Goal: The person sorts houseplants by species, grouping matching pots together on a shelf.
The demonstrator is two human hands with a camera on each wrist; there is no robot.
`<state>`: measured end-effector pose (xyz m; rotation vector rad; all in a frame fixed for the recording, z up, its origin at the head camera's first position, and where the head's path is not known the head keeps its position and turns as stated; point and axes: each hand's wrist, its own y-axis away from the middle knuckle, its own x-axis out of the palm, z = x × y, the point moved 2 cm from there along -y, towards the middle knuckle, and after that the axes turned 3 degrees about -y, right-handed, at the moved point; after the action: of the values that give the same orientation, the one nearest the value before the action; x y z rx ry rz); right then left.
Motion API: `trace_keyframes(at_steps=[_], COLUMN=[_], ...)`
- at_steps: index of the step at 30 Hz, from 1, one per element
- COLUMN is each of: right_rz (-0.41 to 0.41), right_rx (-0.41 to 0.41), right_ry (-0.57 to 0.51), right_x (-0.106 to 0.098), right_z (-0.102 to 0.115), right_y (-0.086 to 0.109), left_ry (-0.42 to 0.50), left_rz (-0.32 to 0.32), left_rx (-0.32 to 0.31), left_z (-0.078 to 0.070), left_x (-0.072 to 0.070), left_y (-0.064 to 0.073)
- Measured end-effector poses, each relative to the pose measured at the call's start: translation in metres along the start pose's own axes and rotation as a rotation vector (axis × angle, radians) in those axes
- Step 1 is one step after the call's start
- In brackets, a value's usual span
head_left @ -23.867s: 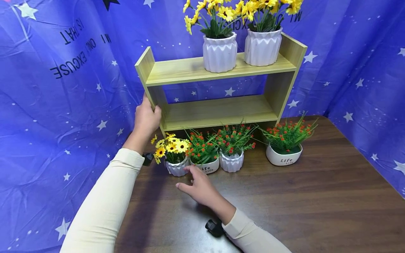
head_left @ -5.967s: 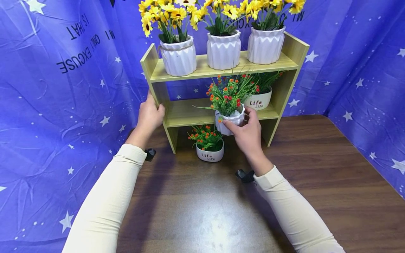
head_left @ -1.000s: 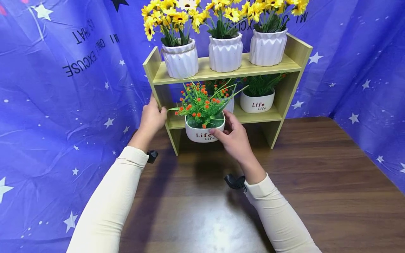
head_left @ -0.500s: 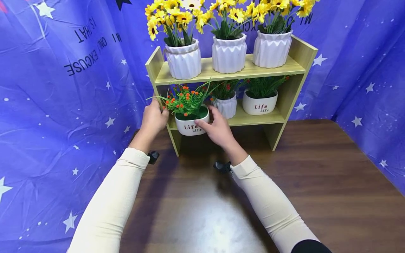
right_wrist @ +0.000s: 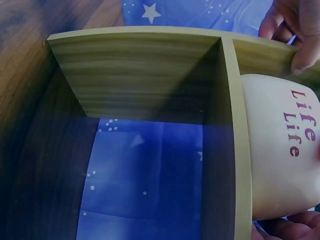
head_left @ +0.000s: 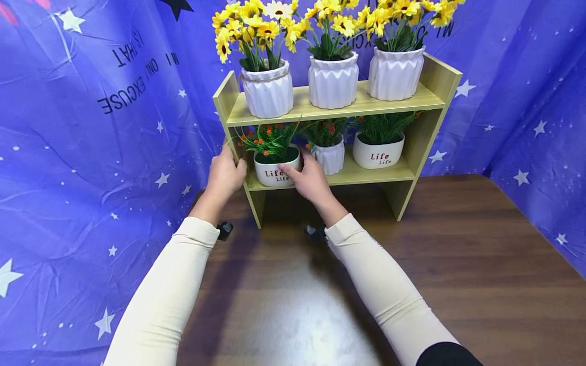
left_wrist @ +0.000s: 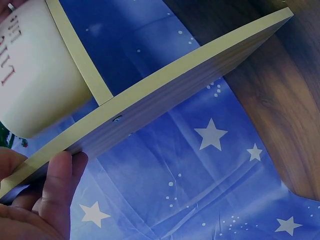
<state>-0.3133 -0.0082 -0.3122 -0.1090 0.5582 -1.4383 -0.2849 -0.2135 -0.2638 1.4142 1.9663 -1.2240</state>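
My left hand (head_left: pixel 226 173) grips the left side panel of a two-tier wooden shelf (head_left: pixel 373 176), thumb on the inner face in the left wrist view. With my right hand (head_left: pixel 313 179) I hold a white oval flowerpot (head_left: pixel 265 175) marked "Life", planted with small red flowers, by its right side. The pot is upright at the left end of the lower board; whether its base fully rests there I cannot tell. Right of it on that board stand a white ridged pot (head_left: pixel 330 158) and another oval "Life" pot (head_left: pixel 378 151), both with red flowers.
Along the top board stand three white ridged pots of yellow flowers: left (head_left: pixel 268 91), middle (head_left: pixel 333 81) and right (head_left: pixel 396 74). A brown wooden table (head_left: pixel 458 254) lies under the shelf. Blue star-patterned cloth (head_left: pixel 91 203) hangs behind and at the sides.
Pots from the table have gone up onto the shelf since the earliest frame. Within the last second, my right hand has carried the oval pot left and inward. My left hand keeps its grip.
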Motion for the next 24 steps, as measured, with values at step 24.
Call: trace_keyframes(at_steps=[24], right_rz=[-0.114], right_rx=[0.005], right_ry=[-0.06], right_x=[-0.003], right_z=[-0.004], right_y=[0.014], left_ry=[-0.001], left_rz=[0.031], left_rx=[-0.023], left_z=[-0.006], left_x=[0.001], left_y=[-0.003])
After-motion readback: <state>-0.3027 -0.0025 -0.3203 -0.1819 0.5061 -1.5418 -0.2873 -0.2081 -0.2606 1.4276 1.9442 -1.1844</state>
